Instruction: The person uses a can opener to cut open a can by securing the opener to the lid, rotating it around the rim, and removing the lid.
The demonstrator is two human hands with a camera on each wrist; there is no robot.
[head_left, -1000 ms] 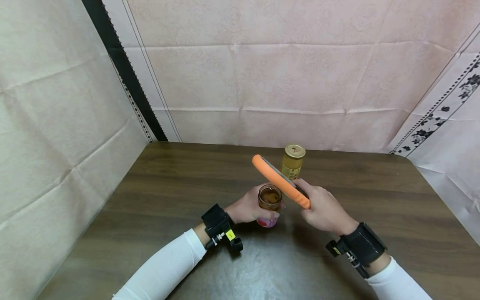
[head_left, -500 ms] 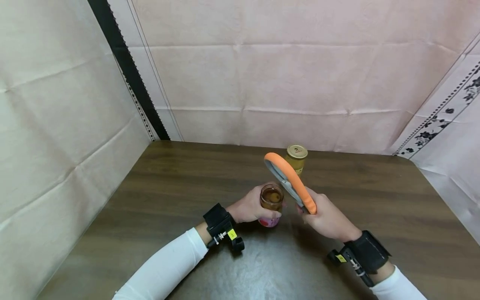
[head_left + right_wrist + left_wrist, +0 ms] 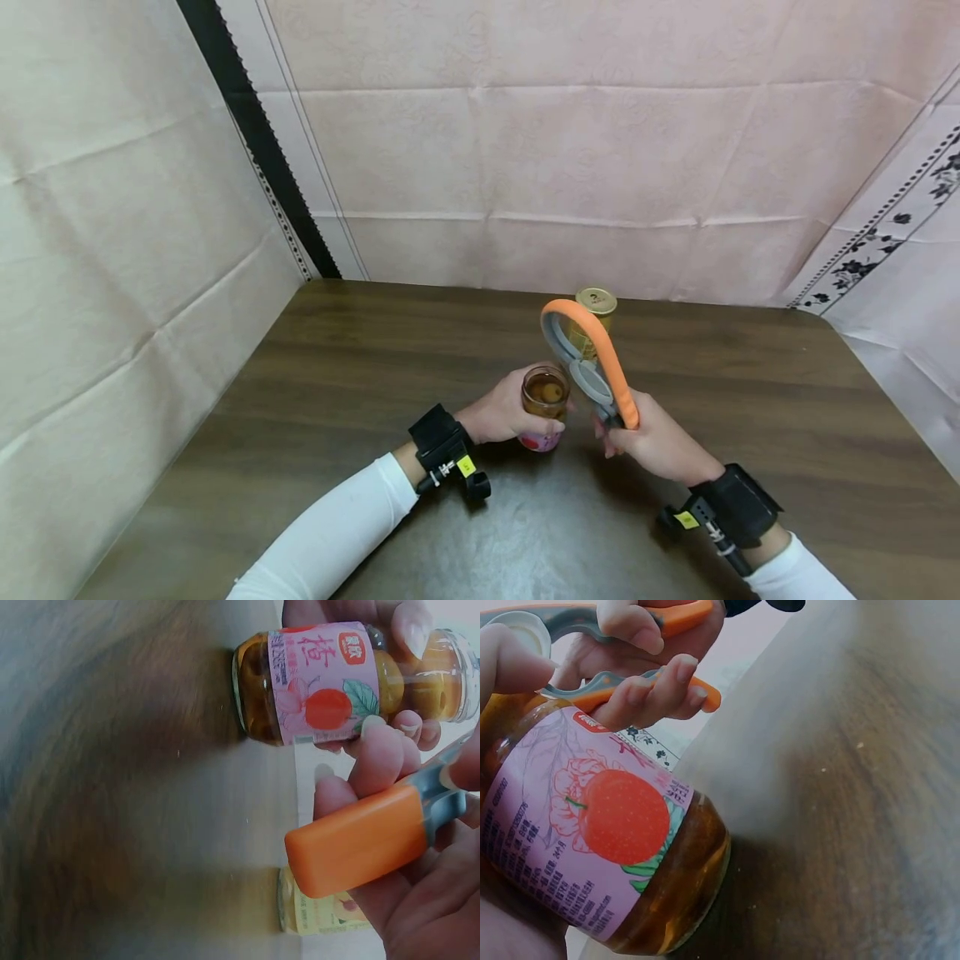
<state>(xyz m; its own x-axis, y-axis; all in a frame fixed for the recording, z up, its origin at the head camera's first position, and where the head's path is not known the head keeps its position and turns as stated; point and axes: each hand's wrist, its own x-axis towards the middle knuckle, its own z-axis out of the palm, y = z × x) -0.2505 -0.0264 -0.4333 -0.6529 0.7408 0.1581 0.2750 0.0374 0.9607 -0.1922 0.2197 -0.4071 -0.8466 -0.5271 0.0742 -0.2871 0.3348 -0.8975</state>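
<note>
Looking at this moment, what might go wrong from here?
The pink-labelled jar has no lid on, so if the left hand tips it, it could spill.

The right hand holds the orange-and-grey tool close beside that open mouth; a careless swing might knock the rim.

In the head view the tool also overlaps the lidded jar behind it; reaching farther back might bump that jar.

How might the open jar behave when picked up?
The jar is probably heavy for its size: it looks like glass, packed with fruit. Its smooth sides could be slippery, though the left hand grips it. Being open-topped, it may spill if tilted.
</note>
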